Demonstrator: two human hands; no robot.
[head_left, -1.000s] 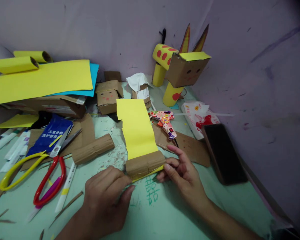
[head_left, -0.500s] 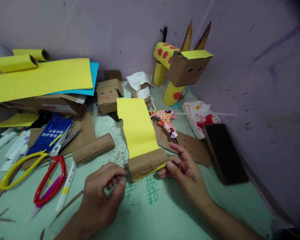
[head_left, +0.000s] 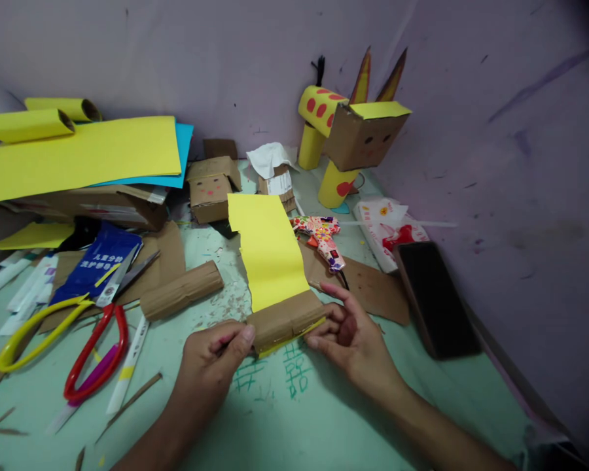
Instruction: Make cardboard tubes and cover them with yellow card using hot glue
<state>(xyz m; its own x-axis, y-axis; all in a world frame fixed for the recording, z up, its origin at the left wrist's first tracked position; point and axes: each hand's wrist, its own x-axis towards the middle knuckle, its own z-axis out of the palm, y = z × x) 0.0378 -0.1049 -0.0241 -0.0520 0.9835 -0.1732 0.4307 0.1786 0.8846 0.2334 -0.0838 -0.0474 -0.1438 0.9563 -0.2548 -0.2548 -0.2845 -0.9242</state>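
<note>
Nearest the camera, on the pale green table [head_left: 324,418] with its green scribbles, both hands pinch the ends of a short corrugated cardboard roll [head_left: 287,320]: the left hand [head_left: 211,366] presses thumb and fingers together on its left end, the right hand [head_left: 353,340] on its right. The roll sits on the near end of a smooth yellow paper strip [head_left: 269,252] that runs away from the person, so the step in hand looks like rolling the ribbed tube up into the paper — the next move would want even pressure from both ends to keep it square. Left lie a second cardboard roll [head_left: 181,297] and red and yellow scissors [head_left: 63,347]; behind the strip, a patterned glue gun [head_left: 324,239] — farther back stands a boxy cardboard animal [head_left: 353,134].
</note>
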